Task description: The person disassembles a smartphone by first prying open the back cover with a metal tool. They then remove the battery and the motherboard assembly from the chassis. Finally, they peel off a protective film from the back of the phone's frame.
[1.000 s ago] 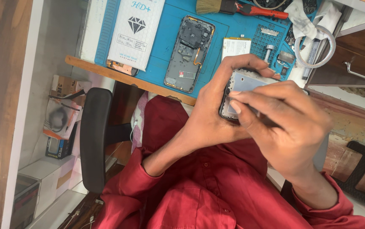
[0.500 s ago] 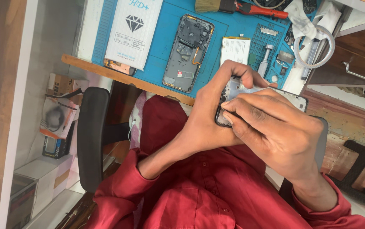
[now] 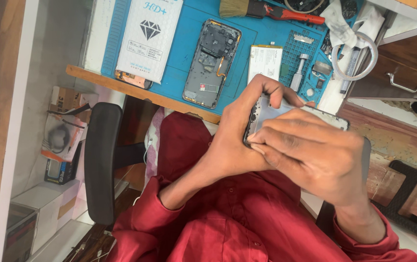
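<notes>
I note left hand (image 3: 240,140) gripping phone frame (image 3: 286,114) from beneath; right hand (image 3: 315,155) clamped over it, fingertips (image 3: 254,140) pressing near edge. Opened phone body (image 3: 212,63) on blue mat (image 3: 179,92) beyond hands.

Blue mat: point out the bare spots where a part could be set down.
Bare mat lies between the white box and the open phone, and below the brush. Crowded at the right: battery, screwdriver bit, tape ring.
</notes>
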